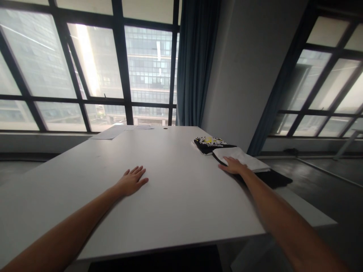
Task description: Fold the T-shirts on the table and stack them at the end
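Observation:
My left hand (132, 181) lies palm down on the white table (170, 204), fingers spread and nothing in it. Over to the right, my right hand (233, 165) rests on the near left edge of a folded white cloth (249, 158), its fingers stretched out and thumb apart. Beneath that white cloth a black cloth (275, 178) sticks out past the table's right side. Just behind is a folded black garment (211, 144) with a white and yellow print and lettering. My right forearm hides part of the cloths.
White paper sheets (110, 132) lie at the table's far left end, with a small dark round spot (165, 128) near the far edge. Beyond stand large windows (150, 68), a blue curtain (195, 64) and a grey pillar (241, 71).

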`<state>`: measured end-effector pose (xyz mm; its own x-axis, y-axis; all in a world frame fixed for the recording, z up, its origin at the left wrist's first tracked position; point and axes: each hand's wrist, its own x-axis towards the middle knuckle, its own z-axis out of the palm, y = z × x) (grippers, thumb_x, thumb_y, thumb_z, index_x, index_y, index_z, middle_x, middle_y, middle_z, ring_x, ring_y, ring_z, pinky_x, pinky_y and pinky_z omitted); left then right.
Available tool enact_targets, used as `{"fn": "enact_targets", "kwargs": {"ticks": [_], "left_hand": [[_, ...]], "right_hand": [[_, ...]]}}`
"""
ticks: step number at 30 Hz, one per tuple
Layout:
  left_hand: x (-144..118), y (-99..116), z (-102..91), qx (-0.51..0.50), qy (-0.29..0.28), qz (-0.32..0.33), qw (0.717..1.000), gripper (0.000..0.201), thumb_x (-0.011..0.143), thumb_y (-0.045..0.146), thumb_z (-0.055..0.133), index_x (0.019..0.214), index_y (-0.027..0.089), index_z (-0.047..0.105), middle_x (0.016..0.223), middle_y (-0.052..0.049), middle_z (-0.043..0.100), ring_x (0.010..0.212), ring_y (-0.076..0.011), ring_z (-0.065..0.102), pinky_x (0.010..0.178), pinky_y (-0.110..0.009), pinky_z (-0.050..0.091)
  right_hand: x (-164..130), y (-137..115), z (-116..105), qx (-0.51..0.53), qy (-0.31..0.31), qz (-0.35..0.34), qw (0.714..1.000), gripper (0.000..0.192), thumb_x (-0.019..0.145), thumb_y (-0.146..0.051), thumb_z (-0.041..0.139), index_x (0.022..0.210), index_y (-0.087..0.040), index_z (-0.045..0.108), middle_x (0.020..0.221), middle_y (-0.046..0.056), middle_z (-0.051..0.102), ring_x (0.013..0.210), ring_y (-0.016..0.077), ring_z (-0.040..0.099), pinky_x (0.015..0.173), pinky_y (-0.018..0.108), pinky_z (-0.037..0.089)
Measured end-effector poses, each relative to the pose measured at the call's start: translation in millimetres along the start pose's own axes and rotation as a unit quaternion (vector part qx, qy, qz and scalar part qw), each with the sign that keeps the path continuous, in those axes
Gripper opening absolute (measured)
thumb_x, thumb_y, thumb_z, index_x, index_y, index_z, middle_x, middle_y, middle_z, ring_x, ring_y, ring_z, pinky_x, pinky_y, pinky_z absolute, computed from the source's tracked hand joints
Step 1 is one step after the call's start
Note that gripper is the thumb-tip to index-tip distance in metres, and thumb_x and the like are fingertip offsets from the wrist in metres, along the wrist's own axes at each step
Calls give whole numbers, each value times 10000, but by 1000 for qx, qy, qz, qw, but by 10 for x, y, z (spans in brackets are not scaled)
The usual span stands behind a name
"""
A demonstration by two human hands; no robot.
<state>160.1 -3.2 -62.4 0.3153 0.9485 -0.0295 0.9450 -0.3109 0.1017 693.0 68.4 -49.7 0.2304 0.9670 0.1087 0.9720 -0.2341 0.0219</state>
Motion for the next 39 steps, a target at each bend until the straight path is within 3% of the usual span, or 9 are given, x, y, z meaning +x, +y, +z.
{"fn": "enact_targets", "kwargs": {"ticks": [5, 7, 11, 17, 23, 28, 31, 35, 39], "left_hand": [[4, -18, 33, 5, 11, 10, 1000, 778, 946, 631, 175, 1552, 151, 262, 1623, -99, 159, 1504, -269, 123, 1190, -523, 124], [8, -30, 24, 4, 9, 21, 1000, 774, 948, 631, 178, 1549, 152, 274, 1620, -116, 174, 1500, -287, 139, 1179, -536, 146], [25, -61, -60, 22, 23, 54, 998, 762, 942, 627, 242, 1509, 134, 368, 1582, -162, 304, 1462, -321, 260, 1143, -517, 250], [101, -124, -91, 5, 107, 74, 991, 546, 955, 540, 331, 1334, 245, 589, 1430, -93, 547, 1314, -295, 466, 1041, -489, 379], [202, -218, 37, -11, 136, 67, 988, 515, 957, 510, 369, 1339, 244, 588, 1421, -86, 559, 1317, -292, 474, 1064, -491, 373], [246, -258, 71, -21, 149, 66, 986, 496, 946, 503, 399, 1321, 252, 605, 1424, -85, 558, 1314, -301, 479, 1067, -503, 377], [243, -257, 52, -21, 140, 63, 988, 505, 946, 504, 398, 1328, 245, 603, 1432, -91, 550, 1321, -302, 472, 1069, -509, 375], [238, -271, 32, -26, 131, 65, 989, 507, 949, 506, 401, 1346, 255, 592, 1446, -83, 537, 1330, -300, 465, 1078, -505, 369], [247, -290, 28, -29, 129, 65, 989, 501, 948, 517, 403, 1352, 283, 585, 1451, -69, 534, 1337, -296, 460, 1079, -496, 365]], "right_hand": [[-158, -11, 49, -5, -51, 7, 999, 860, 857, -748, 343, 1557, -265, 212, 1612, 141, 199, 1421, 421, 242, 1041, 703, 274], [-180, -72, 4, -20, -39, 4, 999, 836, 867, -730, 366, 1536, -237, 279, 1588, 168, 251, 1410, 437, 254, 1047, 712, 238], [-80, -410, -82, -51, 61, -42, 996, 626, 955, -606, 313, 1398, -206, 502, 1559, 159, 317, 1445, 379, 197, 1110, 659, 140], [583, -897, -170, 3, 66, -62, 996, 554, 970, -539, 336, 1302, -195, 616, 1563, 144, 322, 1428, 318, 264, 1123, 590, 213], [1327, -892, -130, -35, -19, -49, 998, 453, 961, -470, 402, 1131, -197, 721, 1402, 151, 532, 1335, 342, 413, 1081, 638, 234], [1448, -883, -2, -42, -55, -48, 997, 506, 967, -492, 387, 1210, -142, 660, 1409, 196, 503, 1265, 353, 491, 1039, 605, 329], [1380, -894, 5, -32, -6, -36, 999, 595, 926, -532, 460, 1311, -89, 561, 1450, 233, 430, 1264, 364, 482, 994, 547, 410], [1396, -813, -103, 32, 121, -24, 992, 809, 828, -554, 610, 1437, -68, 393, 1468, 253, 395, 1290, 367, 457, 1010, 474, 418], [1515, -681, -256, 73, 163, -59, 982, 690, 840, -480, 609, 1379, -68, 489, 1392, 227, 505, 1263, 328, 496, 1024, 392, 408]]}}
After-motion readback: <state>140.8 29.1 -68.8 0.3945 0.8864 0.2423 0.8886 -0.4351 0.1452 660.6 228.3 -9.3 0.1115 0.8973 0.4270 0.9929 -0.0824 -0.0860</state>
